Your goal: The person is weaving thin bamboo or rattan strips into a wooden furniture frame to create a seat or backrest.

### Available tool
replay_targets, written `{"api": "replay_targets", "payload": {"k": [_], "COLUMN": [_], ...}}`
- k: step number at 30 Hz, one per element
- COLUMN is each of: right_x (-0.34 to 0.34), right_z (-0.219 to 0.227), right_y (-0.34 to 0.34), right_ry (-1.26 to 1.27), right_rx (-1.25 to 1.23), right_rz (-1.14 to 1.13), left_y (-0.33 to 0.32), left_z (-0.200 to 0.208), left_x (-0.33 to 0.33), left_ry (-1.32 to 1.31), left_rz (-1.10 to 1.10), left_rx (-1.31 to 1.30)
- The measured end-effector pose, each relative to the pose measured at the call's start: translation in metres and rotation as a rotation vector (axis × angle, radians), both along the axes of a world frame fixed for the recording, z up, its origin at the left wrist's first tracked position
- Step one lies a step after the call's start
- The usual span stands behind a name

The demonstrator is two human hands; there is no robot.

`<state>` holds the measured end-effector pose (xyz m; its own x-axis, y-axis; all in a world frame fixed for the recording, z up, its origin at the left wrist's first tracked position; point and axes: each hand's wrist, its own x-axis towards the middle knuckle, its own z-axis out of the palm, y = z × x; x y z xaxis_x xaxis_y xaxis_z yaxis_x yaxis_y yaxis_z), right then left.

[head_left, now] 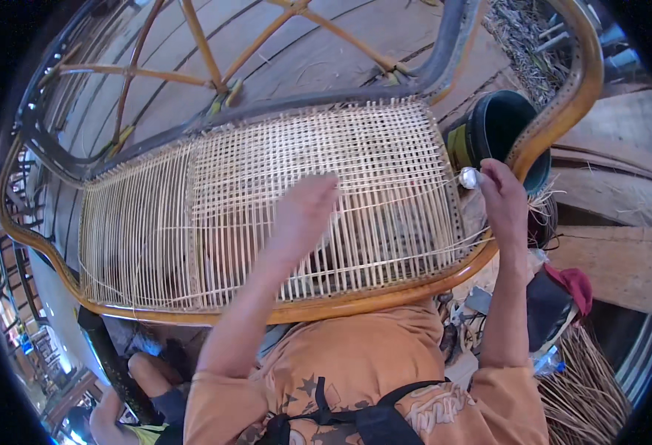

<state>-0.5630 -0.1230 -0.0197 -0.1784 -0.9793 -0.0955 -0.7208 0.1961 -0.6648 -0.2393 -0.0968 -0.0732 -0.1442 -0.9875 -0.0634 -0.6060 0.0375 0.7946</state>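
Note:
A cane panel point(318, 159) is half woven inside a curved rattan frame point(385, 300) in front of me. Its far part has a tight cross weave; the near part shows mostly lengthwise strands with gaps. My left hand point(311, 204) hovers over the panel's middle with its fingers closed and slightly blurred; whatever they hold is hidden. At the panel's right edge, my right hand point(504, 196) has its fingers bent together beside a small, shiny white round thing point(470, 178), which I cannot identify. A thin pale strand point(392, 199) crosses the panel between the hands.
A dark bucket point(489, 133) stands behind my right hand. Wooden boards point(607, 256) and a bundle of cane strips point(574, 382) lie at the right. Crossed rattan poles point(218, 74) rise at the far side. Another person's bent leg point(148, 371) shows at the lower left.

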Motion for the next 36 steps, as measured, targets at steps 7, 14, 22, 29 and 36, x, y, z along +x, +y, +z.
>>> {"api": "replay_targets", "payload": {"k": [7, 14, 22, 29, 36], "right_x": [-0.097, -0.146, -0.121, -0.131, -0.142], "right_z": [0.004, -0.120, -0.193, -0.229, -0.236], "right_y": [0.028, 0.010, 0.011, -0.002, -0.002], "right_ry": [-0.539, -0.420, -0.439, -0.196, 0.170], "right_rx": [-0.385, 0.036, 0.059, -0.176, -0.384], "right_rz": [-0.486, -0.069, -0.108, 0.236, 0.332], "left_y": [-0.044, -0.036, -0.034, -0.034, -0.030], "left_z": [-0.017, -0.029, -0.041, -0.051, -0.054], "left_x": [-0.178, -0.220, -0.219, -0.210, -0.208], "left_ry": [0.233, -0.100, -0.004, 0.010, 0.075], "left_rz": [-0.134, -0.114, -0.115, -0.112, -0.042], "left_rx": [0.115, -0.151, -0.263, -0.336, -0.330]}}
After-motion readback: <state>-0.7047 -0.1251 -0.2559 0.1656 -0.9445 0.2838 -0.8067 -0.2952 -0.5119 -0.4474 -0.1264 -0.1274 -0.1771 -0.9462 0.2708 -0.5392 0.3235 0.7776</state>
